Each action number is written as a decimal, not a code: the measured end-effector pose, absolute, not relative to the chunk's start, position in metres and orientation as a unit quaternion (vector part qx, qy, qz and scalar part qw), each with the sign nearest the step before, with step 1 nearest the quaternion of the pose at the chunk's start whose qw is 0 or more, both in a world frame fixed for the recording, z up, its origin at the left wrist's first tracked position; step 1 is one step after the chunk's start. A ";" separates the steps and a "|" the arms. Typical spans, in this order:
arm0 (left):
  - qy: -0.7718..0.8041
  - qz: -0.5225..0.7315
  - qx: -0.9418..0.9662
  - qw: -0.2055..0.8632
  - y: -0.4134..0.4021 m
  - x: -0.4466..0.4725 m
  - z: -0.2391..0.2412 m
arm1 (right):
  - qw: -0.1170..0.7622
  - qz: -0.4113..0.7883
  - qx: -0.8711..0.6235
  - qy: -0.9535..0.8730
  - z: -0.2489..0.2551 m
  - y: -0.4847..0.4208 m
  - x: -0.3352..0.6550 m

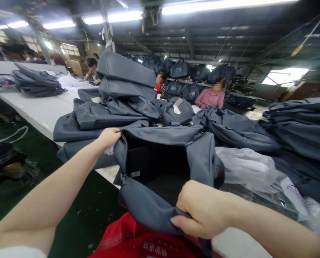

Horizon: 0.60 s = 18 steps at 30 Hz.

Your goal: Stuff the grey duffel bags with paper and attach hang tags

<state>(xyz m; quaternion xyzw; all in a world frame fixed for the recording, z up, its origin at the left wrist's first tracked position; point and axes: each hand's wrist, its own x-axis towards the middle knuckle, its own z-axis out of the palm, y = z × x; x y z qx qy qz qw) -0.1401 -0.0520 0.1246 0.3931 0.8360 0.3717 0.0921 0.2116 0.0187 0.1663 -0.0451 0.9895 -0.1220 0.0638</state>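
A grey-blue bag stands at the near table edge with its zipped mouth wide apart, showing a black inside and a small pale label. My left hand pinches the bag's far left corner. On the near rim, my right hand is closed round the fabric, thumb outside and fingers over the edge. Right behind the bag, more grey-blue bags lie in a tall pile. The bag's underside and far side are hidden.
Clear plastic wrapping lies on the right, before stacked bags. A white table runs back left, carrying another pile. One person in a pink top sits beyond; others are farther off. Green floor shows at lower left.
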 end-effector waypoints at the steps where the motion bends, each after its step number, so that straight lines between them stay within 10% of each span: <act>1: 0.838 0.379 0.380 0.096 -0.052 -0.148 0.119 | 0.080 -0.159 -0.029 0.984 0.173 0.022 0.211; 7: 0.819 0.431 0.366 0.096 -0.066 -0.151 0.124 | -0.021 -0.253 0.040 0.966 0.180 0.045 0.163; 12: 0.647 0.714 0.243 0.110 -0.107 -0.084 0.155 | -0.207 -0.238 0.072 0.946 0.170 0.044 0.112; 18: 0.590 0.700 0.348 0.202 -0.119 -0.015 0.142 | -0.030 -0.473 -0.029 0.880 0.169 0.032 0.085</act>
